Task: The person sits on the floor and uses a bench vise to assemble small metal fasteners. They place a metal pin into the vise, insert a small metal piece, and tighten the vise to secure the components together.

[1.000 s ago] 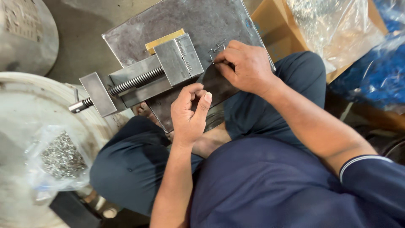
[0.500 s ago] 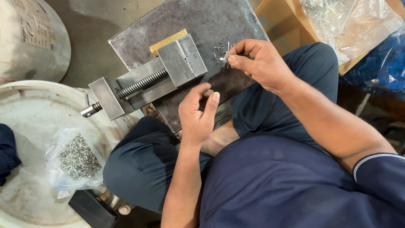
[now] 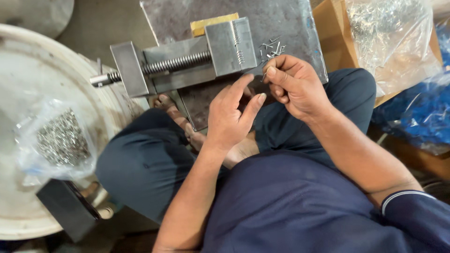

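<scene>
At far left a clear plastic bag (image 3: 58,140) of small bright metal pieces sags on a scuffed white drum lid (image 3: 28,70), beside a blocky grey steel vise (image 3: 183,65) with a coarse threaded screw, bolted to a dull, scratched steel plate (image 3: 281,18). The seated worker's left hand (image 3: 232,117) hovers empty just near of the vise, fingers loosely spread, while the right hand (image 3: 297,86) pinches one thin pin (image 3: 265,74) between thumb and forefinger, lifted off the small scatter of pins (image 3: 272,47) on the plate. The step appears to be picking a single pin for the vise, which calls for a fine, steady grip on so slim and slippery a piece.
</scene>
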Available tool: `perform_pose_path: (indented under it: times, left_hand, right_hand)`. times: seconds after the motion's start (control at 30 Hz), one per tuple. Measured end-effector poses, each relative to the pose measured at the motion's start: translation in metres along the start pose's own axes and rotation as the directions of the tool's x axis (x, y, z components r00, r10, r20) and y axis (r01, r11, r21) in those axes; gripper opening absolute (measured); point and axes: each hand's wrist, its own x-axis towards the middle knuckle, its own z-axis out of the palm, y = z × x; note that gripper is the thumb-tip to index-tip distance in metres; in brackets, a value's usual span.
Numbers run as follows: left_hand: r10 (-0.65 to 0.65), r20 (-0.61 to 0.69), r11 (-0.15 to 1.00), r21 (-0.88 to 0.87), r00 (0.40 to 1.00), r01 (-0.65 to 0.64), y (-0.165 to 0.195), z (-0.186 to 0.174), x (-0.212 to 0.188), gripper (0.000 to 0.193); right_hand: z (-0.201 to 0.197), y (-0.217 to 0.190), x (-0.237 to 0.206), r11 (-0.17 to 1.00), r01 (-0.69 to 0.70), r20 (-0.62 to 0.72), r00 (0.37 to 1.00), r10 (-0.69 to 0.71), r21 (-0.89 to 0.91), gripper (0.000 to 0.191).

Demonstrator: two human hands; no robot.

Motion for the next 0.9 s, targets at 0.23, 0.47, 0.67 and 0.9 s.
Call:
perform_pose_path:
  times: [0.23, 0.47, 0.67, 0.9]
  left_hand:
    - [0.096, -0.025, 0.994, 0.060, 0.995, -0.095, -0.004, 0.003, 0.001, 0.029]
    - [0.070, -0.026, 0.998, -0.006, 0.997, -0.070, -0.003, 0.001, 0.002, 0.010]
    - [0.137, -0.038, 0.988, 0.077, 0.990, -0.134, -0.001, 0.003, 0.002, 0.007]
    - [0.234, -0.021, 0.962, 0.149, 0.972, -0.228, 0.005, 0.001, 0.005, 0.008]
  right_hand:
    - [0.006, 0.009, -0.007, 0.987, -0.099, 0.092, 0.992, 0.087, 0.127, 0.012]
    - [0.008, 0.013, -0.009, 0.999, -0.032, 0.072, 0.997, 0.029, 0.044, 0.013]
    - [0.005, 0.007, -0.013, 0.947, 0.066, 0.038, 0.998, -0.057, -0.315, 0.016]
    - [0.007, -0.024, -0.015, 0.458, 0.300, 0.216, 0.950, -0.227, -0.837, 0.011]
